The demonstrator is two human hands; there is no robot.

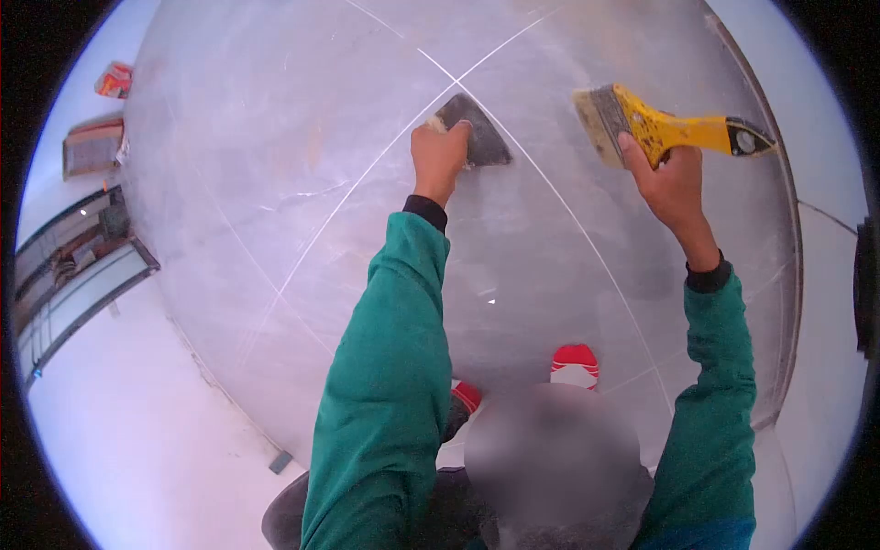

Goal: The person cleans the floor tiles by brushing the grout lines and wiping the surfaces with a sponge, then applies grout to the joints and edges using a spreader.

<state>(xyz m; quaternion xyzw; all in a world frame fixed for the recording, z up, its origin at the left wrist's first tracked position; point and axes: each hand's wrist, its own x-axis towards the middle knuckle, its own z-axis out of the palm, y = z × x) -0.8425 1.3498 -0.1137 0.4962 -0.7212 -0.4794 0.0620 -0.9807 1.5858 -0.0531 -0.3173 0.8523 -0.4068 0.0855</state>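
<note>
My left hand (438, 158) is closed around a dark, flat scraper (489, 142), its blade lying close over the grey tiled floor (513, 238). The scraper's upper corner is right by the spot where two white joint lines (456, 82) cross. Off to the right, my right hand (674, 188) grips a wide paintbrush (683, 131) by its yellow, dark-spotted handle. The brush's pale bristles (596, 126) point left, and its black handle end points right. Both arms reach forward in green sleeves with black cuffs.
My feet in red and white footwear (575, 367) are on the floor below. White walls (119, 385) border the room, with a doorway or window frame (82, 252) at left. A cardboard box (93, 148) and a red packet (114, 80) lie at the far left. A small white chip (491, 302) rests mid-floor.
</note>
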